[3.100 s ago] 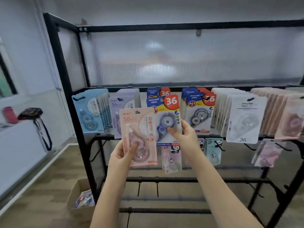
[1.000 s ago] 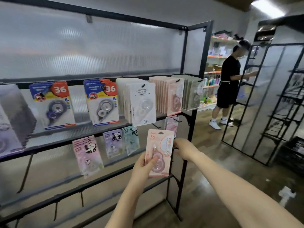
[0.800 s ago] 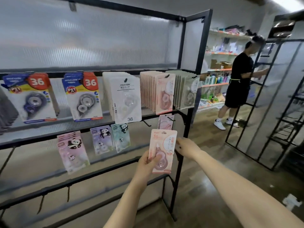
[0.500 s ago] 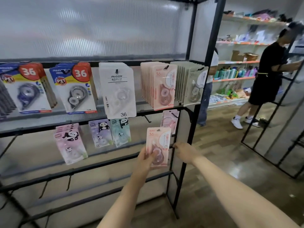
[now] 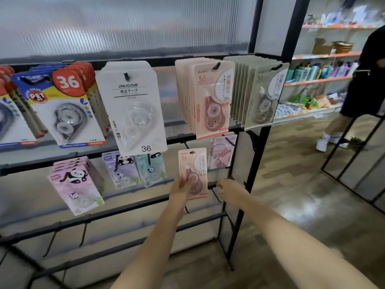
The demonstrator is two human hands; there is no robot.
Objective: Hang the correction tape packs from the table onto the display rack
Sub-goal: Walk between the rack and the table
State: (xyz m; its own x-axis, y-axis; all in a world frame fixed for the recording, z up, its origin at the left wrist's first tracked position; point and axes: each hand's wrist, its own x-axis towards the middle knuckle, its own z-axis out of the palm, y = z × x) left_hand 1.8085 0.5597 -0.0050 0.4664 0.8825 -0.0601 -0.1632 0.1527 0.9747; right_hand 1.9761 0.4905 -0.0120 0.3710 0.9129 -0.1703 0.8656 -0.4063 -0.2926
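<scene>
While the left hand (image 5: 183, 185) pinches a pink correction tape pack (image 5: 193, 172) by its lower part, thumb over the blister, the card stands upright with its hang hole at the top — a grip that leaves the hole free for threading. The pack hangs in the air in front of the display rack (image 5: 257, 140), between the second and third rails and just left of the corner post; it is not yet on any peg.

The right hand (image 5: 229, 189) is at a bare black hook (image 5: 212, 187) on the third rail, fingers curled at its base beside the pack's lower edge. It seems to be gripping or steadying the hook — blur makes it hard to say whether the fingers fully close on it. My reading: the hook is being held or adjusted so the pack can be slid on.

Matching pink packs (image 5: 210, 99) hang in a full row on the upper rail directly above, with grey-green packs (image 5: 260, 94) to their right and a white pack (image 5: 133, 107) to the left. Panda-print packs (image 5: 77, 184) hang on the second rail, and one small pink item (image 5: 221, 152) sits just above the held pack. Lower rails carry several bare hooks.

Behind the rack is a ribbed translucent panel (image 5: 125, 26). Wood-pattern floor (image 5: 291, 174) to the right; stocked shelves (image 5: 320, 80) beyond; another person (image 5: 362, 84) stands at the far right edge. No table is in view.
</scene>
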